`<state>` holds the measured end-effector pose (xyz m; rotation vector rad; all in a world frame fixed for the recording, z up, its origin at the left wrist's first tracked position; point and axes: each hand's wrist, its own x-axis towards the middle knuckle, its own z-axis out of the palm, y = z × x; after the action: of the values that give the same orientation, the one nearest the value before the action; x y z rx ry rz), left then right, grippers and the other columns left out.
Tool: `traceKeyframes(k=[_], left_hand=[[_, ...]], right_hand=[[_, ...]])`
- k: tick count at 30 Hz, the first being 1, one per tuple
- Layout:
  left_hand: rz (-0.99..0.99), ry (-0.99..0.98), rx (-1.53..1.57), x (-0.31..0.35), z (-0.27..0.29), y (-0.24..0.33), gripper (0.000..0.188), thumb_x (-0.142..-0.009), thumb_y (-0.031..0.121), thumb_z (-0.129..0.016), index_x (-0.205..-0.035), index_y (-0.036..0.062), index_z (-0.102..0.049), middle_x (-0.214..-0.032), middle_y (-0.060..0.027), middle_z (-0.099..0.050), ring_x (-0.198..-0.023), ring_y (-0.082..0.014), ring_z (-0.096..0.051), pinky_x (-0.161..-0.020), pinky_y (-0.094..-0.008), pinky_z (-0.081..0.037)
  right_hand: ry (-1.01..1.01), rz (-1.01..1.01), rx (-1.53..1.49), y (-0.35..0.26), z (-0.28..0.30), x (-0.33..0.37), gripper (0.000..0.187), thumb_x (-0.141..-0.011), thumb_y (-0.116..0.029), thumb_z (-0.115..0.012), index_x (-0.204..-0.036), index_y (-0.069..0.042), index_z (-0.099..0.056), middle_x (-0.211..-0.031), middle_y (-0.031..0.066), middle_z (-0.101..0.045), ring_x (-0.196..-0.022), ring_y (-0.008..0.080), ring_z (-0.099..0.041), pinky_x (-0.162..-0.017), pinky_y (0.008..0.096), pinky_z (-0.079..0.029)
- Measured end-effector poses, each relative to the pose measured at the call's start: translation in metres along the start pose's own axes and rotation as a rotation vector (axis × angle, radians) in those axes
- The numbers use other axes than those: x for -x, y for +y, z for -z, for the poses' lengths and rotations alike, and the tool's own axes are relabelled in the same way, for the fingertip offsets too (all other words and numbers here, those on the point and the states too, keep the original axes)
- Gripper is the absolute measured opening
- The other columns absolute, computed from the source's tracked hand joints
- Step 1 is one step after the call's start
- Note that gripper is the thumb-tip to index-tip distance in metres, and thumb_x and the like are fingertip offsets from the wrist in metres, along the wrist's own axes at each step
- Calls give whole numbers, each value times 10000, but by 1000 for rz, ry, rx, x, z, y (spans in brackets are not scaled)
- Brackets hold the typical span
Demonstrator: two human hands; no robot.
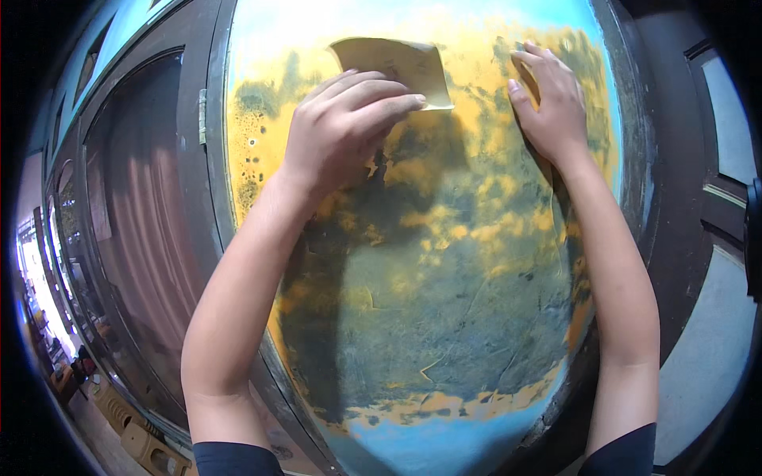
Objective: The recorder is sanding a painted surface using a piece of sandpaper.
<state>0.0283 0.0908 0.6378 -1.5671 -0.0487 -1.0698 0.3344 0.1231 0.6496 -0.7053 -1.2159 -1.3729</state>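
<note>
My left hand (337,123) is closed on a tan sheet of sandpaper (417,67), with the thumb along its lower edge. The sheet curls, and its far side is hidden from me. It is at the upper part of a wall panel (444,317) with worn yellow and grey-green patches and light blue at top and bottom. Farther right, my right hand (552,107) rests near the panel's right side, fingers stretched and apart, holding nothing. Both arms reach up in front of the panel, and a dark shadow falls below the sheet.
On the left, a dark wooden frame (213,178) with a metal hinge borders the panel, beside a glazed door with a pinkish curtain (155,214). At lower left stand brown plastic stools (147,444). A dark door with pale panels (718,349) is on the right.
</note>
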Motion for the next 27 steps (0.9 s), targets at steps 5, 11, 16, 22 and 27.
traceKeyframes(k=[5,11,16,22,27], left_hand=[[124,67,-4,3,-8,-7,195,-818,77,-684,-987,169,-713,-1034,-16,-717,-1048,-240,-671,-859,-392,-557],[142,20,-93,2,-6,-4,215,-797,70,-684,-985,174,-692,-1107,13,-702,-1190,-265,-601,-958,-423,-514],[141,-12,-69,1,-3,0,192,-780,75,-705,-944,175,-688,-1210,12,-655,-1257,-298,-553,-936,-423,-538],[188,-4,-27,4,-7,1,159,-799,101,-715,-930,188,-696,-1267,-6,-621,-1302,-308,-515,-950,-445,-531],[174,10,-70,5,-5,-5,155,-791,155,-724,-929,223,-711,-1219,-3,-636,-1201,-289,-573,-957,-437,-489]], right_hand=[[-22,38,-13,-7,6,5,391,-928,-385,-541,-1278,-214,-572,-1418,37,-527,-1349,283,-441,-1133,477,-317],[-3,100,-77,-9,12,6,397,-922,-358,-536,-1290,-210,-558,-1394,36,-539,-1303,278,-478,-1106,464,-350],[226,479,-141,-40,29,2,400,-895,-313,-558,-1283,-220,-583,-1346,42,-556,-1240,249,-513,-1024,423,-409],[56,516,-559,-101,15,-15,547,-887,-322,-615,-1398,-183,-480,-1430,96,-484,-1248,307,-538,-995,427,-503],[-107,320,-404,-98,2,-16,704,-889,-567,-585,-1446,-164,-435,-1468,152,-441,-1341,338,-461,-1071,448,-441]])
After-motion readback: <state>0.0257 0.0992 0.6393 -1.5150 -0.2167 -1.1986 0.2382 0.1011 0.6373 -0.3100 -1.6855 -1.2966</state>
